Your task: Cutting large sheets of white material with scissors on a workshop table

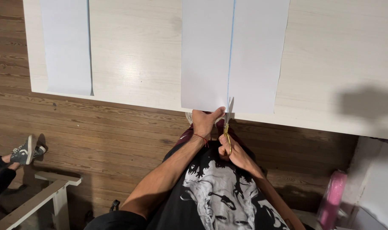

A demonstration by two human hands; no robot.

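Paper sheet (pixel 206 55) with a blue line lies at the desk (pixel 338 55) edge, its near edge pinched in the left hand (pixel 204 121). Right hand's (pixel 232 153) grip is closed around gold-handled scissors (pixel 228 127), blades seemingly parted at the line.

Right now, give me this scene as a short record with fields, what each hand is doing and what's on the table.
left hand: pinches the near edge of the white sheet, thumb on top
right hand: grips the gold-handled scissors
scissors: blades at the sheet's near edge, on the blue line
blue line: runs lengthwise down the sheet
second sheet: lies apart, at the table's left end
table: pale wood grain
floor: brown planks
another person: a grey shoe at the far left
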